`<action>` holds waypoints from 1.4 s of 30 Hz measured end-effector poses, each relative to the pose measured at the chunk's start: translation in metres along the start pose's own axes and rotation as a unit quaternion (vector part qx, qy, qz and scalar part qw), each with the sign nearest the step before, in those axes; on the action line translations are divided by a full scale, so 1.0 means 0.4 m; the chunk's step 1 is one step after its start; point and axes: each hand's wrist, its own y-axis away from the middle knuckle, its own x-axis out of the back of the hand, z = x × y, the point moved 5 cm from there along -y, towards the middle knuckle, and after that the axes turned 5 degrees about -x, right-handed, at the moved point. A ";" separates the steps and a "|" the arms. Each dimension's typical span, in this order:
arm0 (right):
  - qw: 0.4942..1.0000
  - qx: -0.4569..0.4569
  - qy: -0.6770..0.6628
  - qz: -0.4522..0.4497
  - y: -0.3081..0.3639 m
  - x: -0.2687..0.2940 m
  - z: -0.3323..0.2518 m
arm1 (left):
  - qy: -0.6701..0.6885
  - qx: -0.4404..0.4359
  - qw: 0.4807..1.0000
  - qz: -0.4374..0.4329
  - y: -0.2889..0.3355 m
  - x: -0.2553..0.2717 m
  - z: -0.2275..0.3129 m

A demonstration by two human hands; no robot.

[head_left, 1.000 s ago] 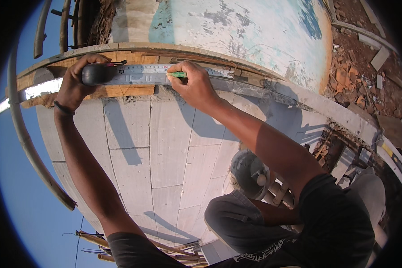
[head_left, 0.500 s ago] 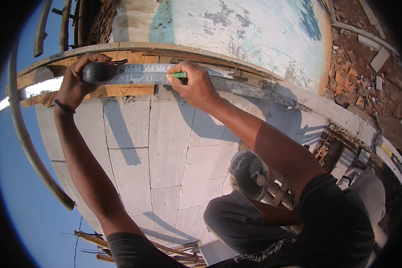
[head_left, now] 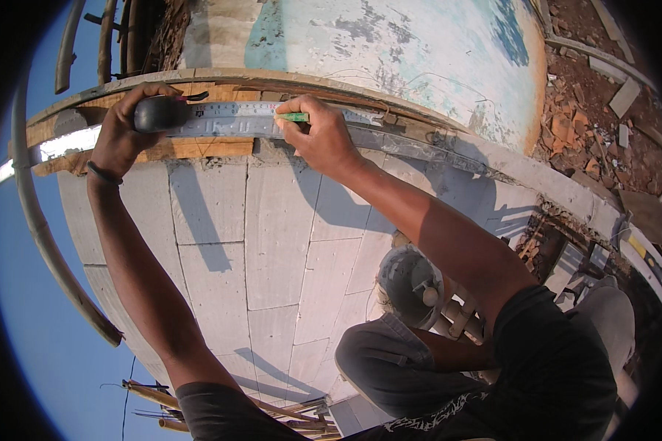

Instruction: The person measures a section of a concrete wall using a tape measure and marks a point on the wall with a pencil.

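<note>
left hand: fingers wrapped tight round black tape measure case. tape blade pulled out rightward, along silvery metal strip atop white block wall. right hand: fingers pinched closed on green pencil, tip right at the blade. lower in view, grey bucket holds a tool with rounded tan handle; other contents too unclear to tell.
</note>
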 end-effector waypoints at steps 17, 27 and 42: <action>0.999 -0.029 0.010 -0.045 0.007 -0.001 -0.003 | 0.000 0.013 1.000 -0.007 -0.002 -0.002 0.012; 0.999 -0.034 -0.010 -0.033 -0.016 0.009 0.015 | 0.012 0.019 1.000 0.000 -0.011 -0.001 0.018; 0.997 0.029 0.050 -0.046 -0.011 0.007 -0.012 | 0.013 0.017 1.000 -0.004 -0.011 -0.004 0.012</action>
